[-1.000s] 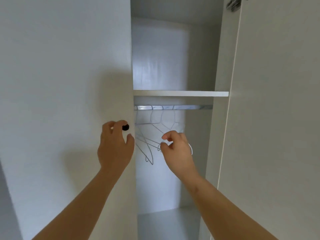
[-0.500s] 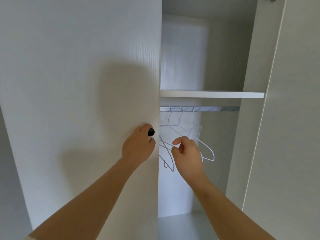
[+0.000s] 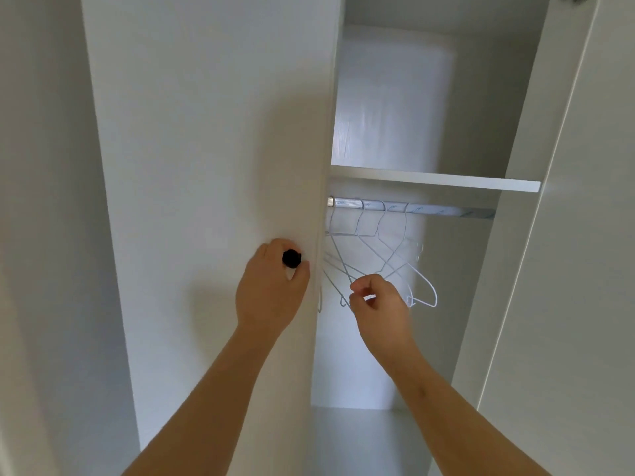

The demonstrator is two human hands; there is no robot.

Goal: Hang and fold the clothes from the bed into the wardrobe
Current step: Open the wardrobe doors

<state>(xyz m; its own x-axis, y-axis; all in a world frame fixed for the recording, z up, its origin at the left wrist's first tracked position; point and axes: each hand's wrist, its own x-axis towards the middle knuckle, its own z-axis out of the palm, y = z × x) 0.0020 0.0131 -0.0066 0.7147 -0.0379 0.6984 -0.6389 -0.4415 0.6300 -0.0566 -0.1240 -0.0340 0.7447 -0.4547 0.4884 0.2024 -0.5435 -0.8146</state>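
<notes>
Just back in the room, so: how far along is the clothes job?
Done: the wardrobe door is open, left hand gripping its black knob. In hand: the right hand reaches among the wire hangers on the rail; whether it pinches one is unclear. Left: everything; the hangers carry no clothes.

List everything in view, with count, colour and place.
left door: one, white, left of the opening
right door: one, white, right of the opening
knob: one, black, near the left door's edge
shelf: one, white, across the opening
rail: one, silver, just under the shelf
wire hangers: about four, pale, hanging on the rail
left hand: one, bare, grips the knob
right hand: one, bare, fingers curled at the hangers; grip unclear
</notes>
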